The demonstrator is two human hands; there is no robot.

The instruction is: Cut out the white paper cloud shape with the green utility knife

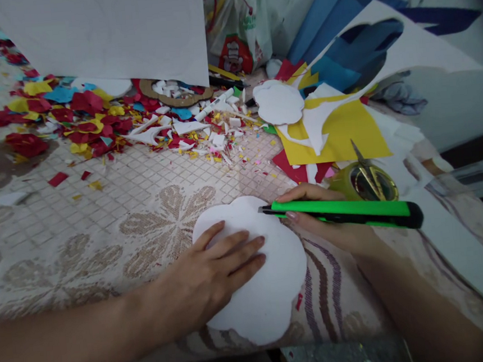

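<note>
A white cloud-shaped foam cutout (272, 296) lies on the patterned cloth near the front edge. My left hand (216, 273) lies flat on it, fingers stretched out and pressing it down. My right hand (330, 224) is closed round a green and black utility knife (346, 212). The knife's tip sits at the cutout's upper right edge.
Red, yellow, blue and white scraps (92, 121) litter the far side. A second white cloud shape (279, 103), yellow sheet (347, 132), tape roll with scissors (366, 181), large white board (118, 34) and blue paper (337, 20) lie behind. A white strip (453, 241) runs at right.
</note>
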